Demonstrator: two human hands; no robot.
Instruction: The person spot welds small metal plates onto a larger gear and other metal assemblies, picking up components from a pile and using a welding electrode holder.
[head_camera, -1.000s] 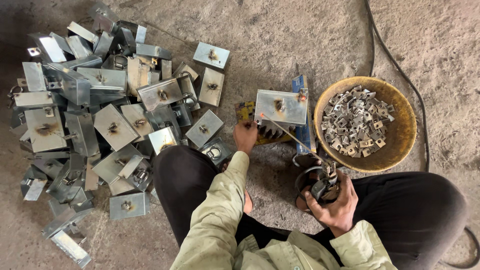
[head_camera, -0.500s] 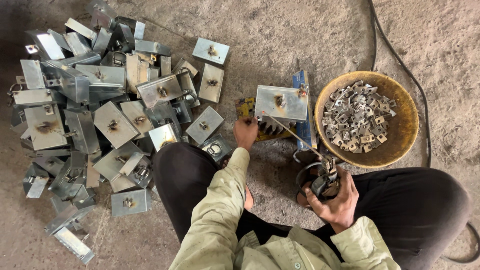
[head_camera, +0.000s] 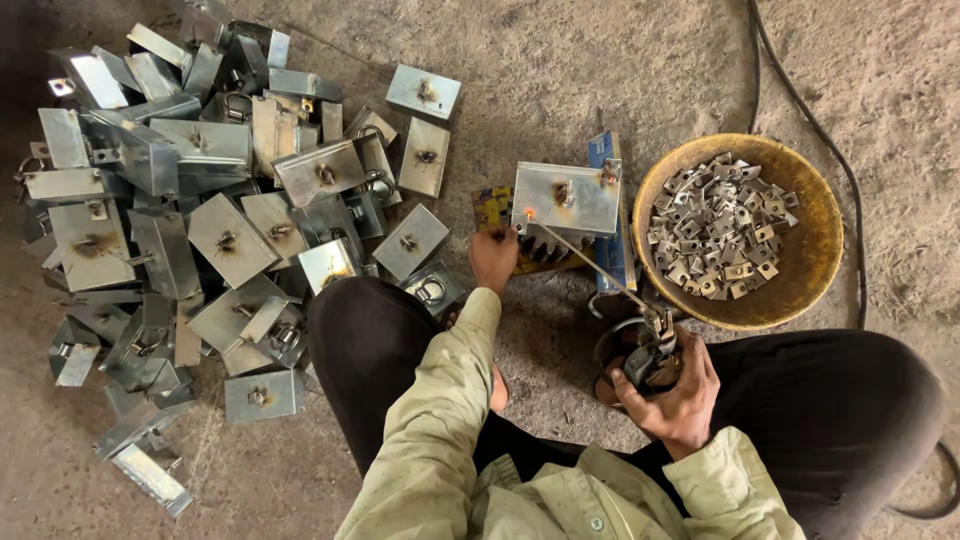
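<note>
My right hand (head_camera: 675, 395) grips a welding electrode holder (head_camera: 648, 355) whose thin rod (head_camera: 590, 268) slants up to the left. The rod's tip glows orange at the near left corner of a grey metal plate (head_camera: 566, 197). That plate lies on a yellow and blue support (head_camera: 612, 225) on the ground. My left hand (head_camera: 493, 258) rests at the plate's near left edge, fingers curled against it. I sit cross-legged in dark trousers and a pale green jacket.
A big heap of folded grey metal boxes (head_camera: 200, 220) with welded loops fills the left. A round yellow basin (head_camera: 810, 220) of several small metal clips stands at the right. A black cable (head_camera: 815, 120) runs along the dusty floor behind it.
The rod tip has come to the plate's near left corner and now glows. My left hand stays at the plate's edge; the right hand has barely shifted.
</note>
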